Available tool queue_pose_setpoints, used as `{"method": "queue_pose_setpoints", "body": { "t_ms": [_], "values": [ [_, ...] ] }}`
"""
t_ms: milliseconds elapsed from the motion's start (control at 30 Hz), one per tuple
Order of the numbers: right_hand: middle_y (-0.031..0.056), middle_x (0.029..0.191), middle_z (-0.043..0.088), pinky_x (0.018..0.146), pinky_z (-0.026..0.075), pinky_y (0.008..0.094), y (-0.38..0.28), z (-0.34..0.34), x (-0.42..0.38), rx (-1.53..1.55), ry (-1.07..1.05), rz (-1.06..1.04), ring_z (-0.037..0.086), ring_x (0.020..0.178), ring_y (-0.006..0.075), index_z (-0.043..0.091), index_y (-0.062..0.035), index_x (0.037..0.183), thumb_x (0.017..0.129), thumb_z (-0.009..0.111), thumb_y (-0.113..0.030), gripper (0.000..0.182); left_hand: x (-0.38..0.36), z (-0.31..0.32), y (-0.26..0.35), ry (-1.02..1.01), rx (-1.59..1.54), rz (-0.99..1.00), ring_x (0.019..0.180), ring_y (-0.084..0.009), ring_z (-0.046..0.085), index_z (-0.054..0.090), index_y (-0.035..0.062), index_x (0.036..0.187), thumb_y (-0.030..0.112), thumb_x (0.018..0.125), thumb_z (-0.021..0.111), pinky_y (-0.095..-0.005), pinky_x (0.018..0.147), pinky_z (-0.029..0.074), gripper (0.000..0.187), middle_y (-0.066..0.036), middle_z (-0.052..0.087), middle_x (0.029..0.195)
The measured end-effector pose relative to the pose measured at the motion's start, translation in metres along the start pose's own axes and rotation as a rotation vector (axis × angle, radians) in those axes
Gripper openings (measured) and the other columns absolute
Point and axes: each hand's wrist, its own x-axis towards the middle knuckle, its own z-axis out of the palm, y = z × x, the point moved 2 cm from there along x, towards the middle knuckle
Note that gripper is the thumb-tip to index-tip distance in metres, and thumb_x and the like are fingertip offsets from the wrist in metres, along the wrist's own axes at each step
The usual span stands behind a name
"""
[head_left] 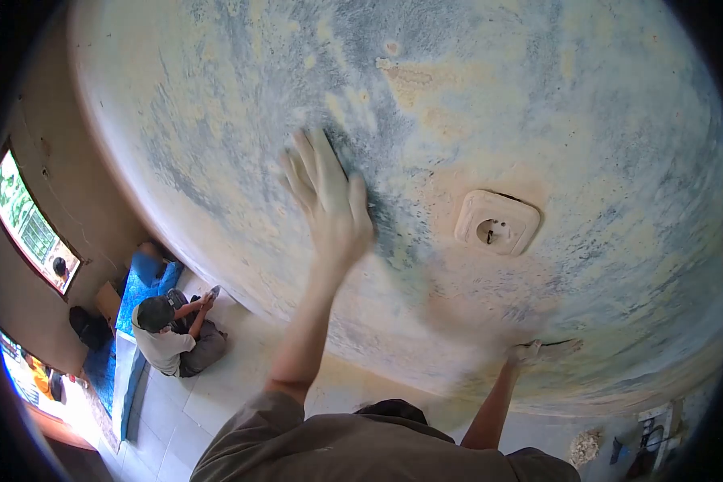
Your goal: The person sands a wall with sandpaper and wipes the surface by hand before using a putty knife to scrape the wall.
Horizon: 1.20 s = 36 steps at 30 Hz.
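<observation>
My left hand [327,197] lies against the patchy grey, cream and blue-green wall [474,104], its fingers stretched out and slightly blurred. A dark edge shows along its fingers; whether this is shadow or a thin piece under the palm is unclear. Lower and to the right, my right hand [525,352] is closed at the wall beside a thin, flat, brownish shape [561,349] with a dark upper edge. Its fingers are small and hard to make out. Between my hands, a cream wall socket [498,223] is set in the wall, above my right hand.
A person [167,336] in a cap sits on the tiled floor [173,438] at the lower left, beside a blue mattress [104,373]. A window [34,221] is at far left. A pale crumbly pile [585,447] and tools [651,438] lie at the lower right.
</observation>
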Motion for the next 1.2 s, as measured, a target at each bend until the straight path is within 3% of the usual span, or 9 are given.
{"method": "queue_pose_setpoints", "body": {
  "t_ms": [167, 367, 567, 700, 833, 967, 1067, 1167, 1200],
  "values": [
    [0.0211, 0.135, 0.038, 0.103, 0.028, 0.0440, 0.013, -0.003, -0.007, -0.008, -0.046, 0.020, 0.035, 0.122, 0.0332, 0.037, 0.0055, 0.132, 0.095, 0.039, -0.031, 0.052, -0.162, 0.052, -0.020, -0.243, 0.035, -0.035, 0.137, -0.0594, -0.006, 0.025, -0.0096, 0.144, 0.022, 0.092, 0.047, -0.0706, 0.107, -0.003, 0.065, -0.034, 0.005, 0.153],
    [0.0222, 0.138, 0.034, 0.105, 0.025, 0.0448, -0.014, 0.001, 0.003, -0.012, 0.011, -0.041, 0.032, 0.125, 0.0342, 0.034, 0.0059, 0.134, 0.095, 0.039, -0.030, 0.053, -0.129, 0.041, -0.024, -0.239, 0.152, 0.024, 0.137, -0.0609, -0.005, 0.031, -0.0105, 0.142, 0.021, 0.093, 0.047, -0.0713, 0.106, -0.004, 0.060, -0.038, 0.001, 0.151],
    [0.0234, 0.141, 0.031, 0.107, 0.023, 0.0455, 0.014, 0.000, -0.015, -0.028, -0.112, 0.024, 0.029, 0.129, 0.0352, 0.031, 0.0063, 0.137, 0.095, 0.040, -0.028, 0.055, 0.017, -0.011, -0.016, 0.027, -0.032, -0.097, 0.143, -0.0487, -0.005, 0.015, -0.0018, 0.150, 0.021, 0.096, 0.040, -0.0641, 0.110, -0.006, 0.064, -0.026, 0.001, 0.157],
    [0.0241, 0.144, 0.029, 0.109, 0.021, 0.0461, 0.009, 0.003, -0.020, -0.066, -0.102, -0.014, 0.027, 0.131, 0.0359, 0.029, 0.0065, 0.139, 0.095, 0.041, -0.027, 0.057, 0.006, -0.004, -0.014, 0.055, -0.051, -0.040, 0.143, -0.0479, -0.005, 0.017, -0.0005, 0.150, 0.021, 0.096, 0.042, -0.0610, 0.112, -0.005, 0.063, -0.025, 0.004, 0.157],
    [0.0249, 0.146, 0.027, 0.110, 0.019, 0.0466, -0.020, 0.010, -0.024, -0.174, -0.028, -0.131, 0.025, 0.134, 0.0365, 0.027, 0.0067, 0.141, 0.094, 0.041, -0.026, 0.058, -0.127, 0.044, -0.042, -0.146, 0.178, 0.041, 0.142, -0.0518, -0.002, 0.029, 0.0026, 0.148, 0.021, 0.095, 0.046, -0.0627, 0.112, -0.003, 0.059, -0.025, 0.010, 0.157],
    [0.0257, 0.148, 0.024, 0.111, 0.017, 0.0471, -0.057, 0.020, -0.034, -0.372, 0.000, -0.269, 0.023, 0.136, 0.0372, 0.026, 0.0070, 0.142, 0.094, 0.042, -0.025, 0.060, -0.264, 0.030, -0.041, -0.574, 0.084, -0.191, 0.138, -0.0579, 0.000, 0.036, 0.0104, 0.147, 0.025, 0.096, 0.048, -0.0693, 0.108, -0.001, 0.054, -0.024, 0.008, 0.157],
    [0.0262, 0.150, 0.023, 0.112, 0.016, 0.0475, -0.082, 0.027, -0.045, -0.514, -0.015, -0.371, 0.022, 0.138, 0.0377, 0.024, 0.0072, 0.144, 0.094, 0.042, -0.024, 0.061, -0.304, 0.004, -0.033, -0.724, 0.047, -0.266, 0.141, -0.0512, 0.010, 0.040, 0.0127, 0.145, 0.025, 0.097, 0.046, -0.0658, 0.110, 0.002, 0.049, -0.023, 0.023, 0.154],
    [0.0268, 0.151, 0.021, 0.114, 0.015, 0.0478, -0.106, 0.035, -0.058, -0.639, -0.053, -0.461, 0.020, 0.140, 0.0382, 0.023, 0.0074, 0.145, 0.094, 0.042, -0.024, 0.063, -0.333, -0.001, -0.043, -0.889, -0.194, -0.263, 0.141, -0.0366, 0.027, 0.049, 0.0119, 0.139, 0.022, 0.098, 0.044, -0.0609, 0.113, 0.003, 0.042, -0.018, 0.046, 0.142],
    [0.0270, 0.152, 0.021, 0.114, 0.014, 0.0480, -0.115, 0.037, -0.062, -0.657, -0.074, -0.490, 0.020, 0.140, 0.0383, 0.022, 0.0074, 0.145, 0.094, 0.043, -0.023, 0.063, -0.339, -0.003, -0.046, -0.913, -0.282, -0.297, 0.137, -0.0322, 0.033, 0.052, 0.0106, 0.136, 0.021, 0.098, 0.046, -0.0572, 0.113, 0.009, 0.040, -0.016, 0.051, 0.137]
  ]
}}
